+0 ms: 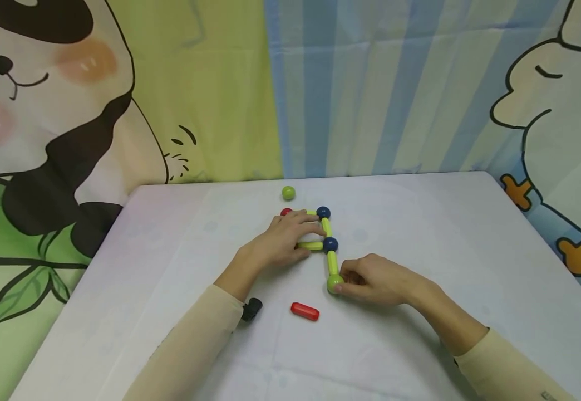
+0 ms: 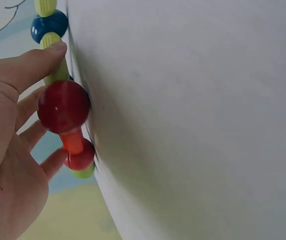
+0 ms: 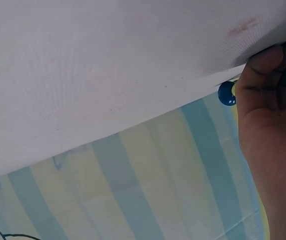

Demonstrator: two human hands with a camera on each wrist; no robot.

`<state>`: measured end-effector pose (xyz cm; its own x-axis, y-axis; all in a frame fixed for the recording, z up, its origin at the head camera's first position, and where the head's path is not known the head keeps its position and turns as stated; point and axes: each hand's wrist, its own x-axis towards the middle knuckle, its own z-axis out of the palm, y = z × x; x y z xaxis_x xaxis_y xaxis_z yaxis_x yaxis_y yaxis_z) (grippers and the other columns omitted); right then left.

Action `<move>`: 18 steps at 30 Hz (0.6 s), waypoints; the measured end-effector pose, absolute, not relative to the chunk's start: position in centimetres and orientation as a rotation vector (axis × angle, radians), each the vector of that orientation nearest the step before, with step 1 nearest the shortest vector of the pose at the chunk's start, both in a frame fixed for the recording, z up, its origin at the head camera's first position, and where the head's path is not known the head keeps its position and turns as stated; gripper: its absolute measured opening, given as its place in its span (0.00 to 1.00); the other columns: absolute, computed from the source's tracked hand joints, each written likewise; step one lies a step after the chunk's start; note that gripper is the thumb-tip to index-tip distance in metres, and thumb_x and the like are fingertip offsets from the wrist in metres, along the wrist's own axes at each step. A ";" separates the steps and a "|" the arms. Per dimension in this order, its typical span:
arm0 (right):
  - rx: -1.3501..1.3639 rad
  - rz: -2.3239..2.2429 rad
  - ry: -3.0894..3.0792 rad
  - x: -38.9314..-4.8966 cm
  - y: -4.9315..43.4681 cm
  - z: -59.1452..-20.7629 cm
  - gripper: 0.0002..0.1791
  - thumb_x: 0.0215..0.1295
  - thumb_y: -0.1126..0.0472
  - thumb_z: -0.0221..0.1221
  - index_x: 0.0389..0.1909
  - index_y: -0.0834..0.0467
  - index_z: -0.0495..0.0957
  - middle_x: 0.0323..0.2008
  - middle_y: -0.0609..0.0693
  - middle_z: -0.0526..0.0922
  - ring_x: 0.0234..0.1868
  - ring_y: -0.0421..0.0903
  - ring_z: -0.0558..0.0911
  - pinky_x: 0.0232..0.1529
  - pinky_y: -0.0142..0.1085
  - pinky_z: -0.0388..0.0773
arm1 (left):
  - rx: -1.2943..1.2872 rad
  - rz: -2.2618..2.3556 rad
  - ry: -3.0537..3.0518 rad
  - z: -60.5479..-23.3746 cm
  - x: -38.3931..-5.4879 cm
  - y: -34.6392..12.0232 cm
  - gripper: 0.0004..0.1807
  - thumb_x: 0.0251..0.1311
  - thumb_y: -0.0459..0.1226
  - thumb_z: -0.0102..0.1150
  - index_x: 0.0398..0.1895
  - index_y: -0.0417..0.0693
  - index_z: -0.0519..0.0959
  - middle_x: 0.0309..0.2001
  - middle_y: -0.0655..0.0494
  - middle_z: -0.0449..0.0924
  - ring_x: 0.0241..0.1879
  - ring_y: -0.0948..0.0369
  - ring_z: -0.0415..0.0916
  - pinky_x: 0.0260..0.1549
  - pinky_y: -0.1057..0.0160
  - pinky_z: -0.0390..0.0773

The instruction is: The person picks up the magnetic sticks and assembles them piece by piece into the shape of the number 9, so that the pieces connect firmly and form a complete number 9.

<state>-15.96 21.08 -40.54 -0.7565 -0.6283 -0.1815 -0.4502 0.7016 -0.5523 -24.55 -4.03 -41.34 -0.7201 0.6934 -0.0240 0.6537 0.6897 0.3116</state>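
A frame of yellow-green magnetic rods [image 1: 333,263] and balls lies on the table in the head view. Blue balls [image 1: 330,244] join its right side. My left hand [image 1: 285,236] reaches over its left part and hides some of it. In the left wrist view, the thumb lies on a yellow-green rod [image 2: 57,70] beside a red ball [image 2: 63,106], with fingers on the other side. An orange-red rod [image 2: 72,141] links that ball to another red ball [image 2: 80,159]. My right hand [image 1: 383,278] pinches the green ball [image 1: 334,284] at the frame's near end.
A loose green ball [image 1: 288,192] rests near the table's back edge. Nearer the front lies a red rod [image 1: 305,311]. Something small and black [image 1: 252,309] shows beside the left cuff. Printed curtains [image 1: 360,83] hang behind the white table [image 1: 170,267].
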 end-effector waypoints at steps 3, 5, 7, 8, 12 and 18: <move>-0.840 -0.679 2.552 -16.1 21.0 -40.5 0.14 0.70 0.40 0.62 0.35 0.46 0.79 0.19 0.36 0.73 0.21 0.34 0.70 0.26 0.30 0.69 | 1.074 0.442 2.770 -41.3 -24.6 -4.6 0.27 0.64 0.45 0.70 0.66 0.68 0.76 0.78 0.56 0.60 0.79 0.50 0.51 0.66 0.41 0.61; -0.848 -0.669 2.544 -16.1 21.1 -40.4 0.12 0.70 0.41 0.63 0.35 0.45 0.79 0.19 0.36 0.73 0.22 0.34 0.71 0.27 0.30 0.70 | 1.044 0.449 2.780 -41.2 -24.6 -4.9 0.29 0.64 0.46 0.70 0.68 0.68 0.75 0.79 0.56 0.58 0.79 0.50 0.50 0.66 0.42 0.60; -0.862 -0.668 2.531 -16.3 21.2 -40.3 0.11 0.71 0.43 0.63 0.35 0.44 0.79 0.21 0.36 0.74 0.23 0.34 0.72 0.28 0.30 0.71 | 1.009 0.450 2.791 -41.2 -24.7 -5.2 0.31 0.64 0.49 0.69 0.70 0.69 0.73 0.79 0.56 0.57 0.79 0.50 0.49 0.67 0.44 0.59; -0.871 -0.670 2.525 -16.3 21.3 -40.2 0.10 0.71 0.43 0.63 0.36 0.44 0.79 0.22 0.36 0.75 0.24 0.35 0.73 0.29 0.31 0.72 | 0.993 0.463 2.793 -41.2 -24.8 -5.3 0.31 0.64 0.50 0.69 0.71 0.69 0.72 0.80 0.56 0.56 0.79 0.50 0.50 0.67 0.45 0.59; -0.893 -0.681 2.534 -16.7 21.6 -40.1 0.10 0.72 0.44 0.62 0.37 0.44 0.79 0.24 0.35 0.77 0.26 0.35 0.74 0.31 0.32 0.75 | 0.929 0.517 2.801 -41.2 -25.3 -5.8 0.34 0.65 0.58 0.64 0.73 0.69 0.69 0.80 0.56 0.56 0.78 0.52 0.51 0.66 0.46 0.59; -0.887 -0.725 2.592 -17.1 21.1 -40.3 0.13 0.70 0.42 0.63 0.35 0.46 0.75 0.24 0.37 0.74 0.27 0.36 0.73 0.31 0.32 0.74 | 0.828 0.632 2.838 -41.2 -26.4 -6.8 0.31 0.73 0.59 0.53 0.75 0.63 0.67 0.79 0.53 0.57 0.77 0.50 0.53 0.67 0.41 0.59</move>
<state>-17.11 21.07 -40.27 -0.7617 -0.6365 -0.1211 -0.4814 0.6811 -0.5517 -26.39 -6.84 -41.17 -0.8435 0.5372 0.0031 0.4876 0.7633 0.4238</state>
